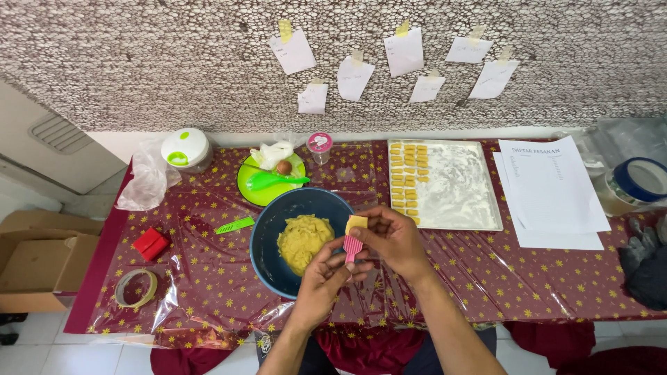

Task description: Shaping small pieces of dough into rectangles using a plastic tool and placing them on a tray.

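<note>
Dough piece (356, 223), a small pale yellow block, sits pinched in the right hand (392, 239) just over the near rim of the big blue bowl (267, 232), which holds a lump of yellow dough (303, 239) on the tabletop (486, 271). Both forearms angle up from the bottom edge and meet there. The left hand (323, 278) has its fingers closed on a little pink ridged tool (352, 247), touching the block's underside.
</note>
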